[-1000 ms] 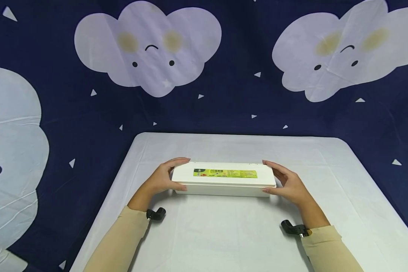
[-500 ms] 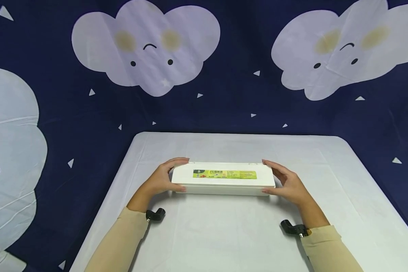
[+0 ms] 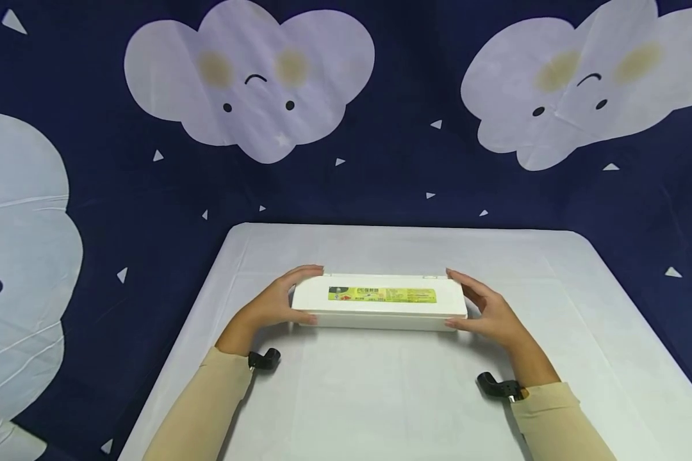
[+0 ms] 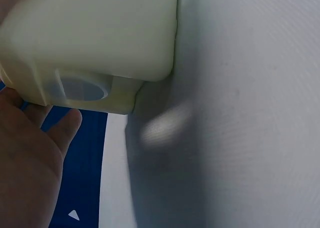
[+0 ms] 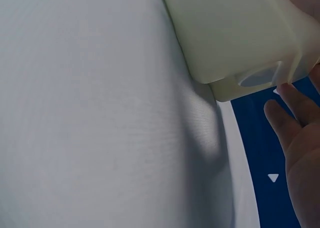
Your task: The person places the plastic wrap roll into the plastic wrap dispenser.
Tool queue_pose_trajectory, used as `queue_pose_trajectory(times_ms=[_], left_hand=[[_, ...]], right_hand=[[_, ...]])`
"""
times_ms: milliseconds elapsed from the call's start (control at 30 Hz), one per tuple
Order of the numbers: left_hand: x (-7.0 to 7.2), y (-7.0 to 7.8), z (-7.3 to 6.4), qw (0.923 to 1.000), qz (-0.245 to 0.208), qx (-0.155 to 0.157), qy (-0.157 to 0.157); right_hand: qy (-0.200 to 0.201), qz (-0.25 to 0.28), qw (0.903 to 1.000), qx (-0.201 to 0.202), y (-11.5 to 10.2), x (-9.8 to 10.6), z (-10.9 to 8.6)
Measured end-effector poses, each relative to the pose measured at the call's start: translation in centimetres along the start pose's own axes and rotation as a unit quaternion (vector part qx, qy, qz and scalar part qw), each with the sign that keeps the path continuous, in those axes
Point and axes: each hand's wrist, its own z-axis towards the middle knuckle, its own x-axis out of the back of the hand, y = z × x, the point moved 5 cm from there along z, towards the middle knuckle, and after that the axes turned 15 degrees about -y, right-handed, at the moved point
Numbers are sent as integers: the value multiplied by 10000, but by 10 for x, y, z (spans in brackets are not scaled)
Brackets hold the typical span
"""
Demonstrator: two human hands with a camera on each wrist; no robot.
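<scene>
A long white plastic box (image 3: 380, 320) with a lid and a yellow-green label (image 3: 382, 294) lies crosswise on the white table. My left hand (image 3: 277, 299) grips its left end, thumb at the front face and fingers behind the back corner. At the other end my right hand (image 3: 490, 312) holds it the same way. Both wrist views show the box's end (image 4: 90, 43) close over the cloth, with a rounded oval recess (image 4: 82, 89) low in its side. In the right wrist view, fingers (image 5: 285, 118) reach along the far side of the box (image 5: 235, 33).
A white cloth covers the table (image 3: 380, 397), whose corners are rounded. Behind it hangs a dark blue curtain (image 3: 403, 160) printed with clouds and small triangles. A black wrist camera (image 3: 264, 360) sits on the left wrist, another black camera (image 3: 498, 386) on the right.
</scene>
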Motion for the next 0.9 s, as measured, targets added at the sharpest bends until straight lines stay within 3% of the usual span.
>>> queue_pose_trajectory(times_ms=[367, 533, 900], left_hand=[[-5, 16, -4, 9998, 158, 40, 146], [-3, 10, -6, 9992, 296, -10, 286], [-1, 4, -12, 9986, 439, -155, 256]], right_hand=[[-100, 37, 9999, -45, 1, 0, 2], [-138, 63, 9999, 19, -1, 0, 2], [-125, 113, 9998, 54, -4, -2, 1]])
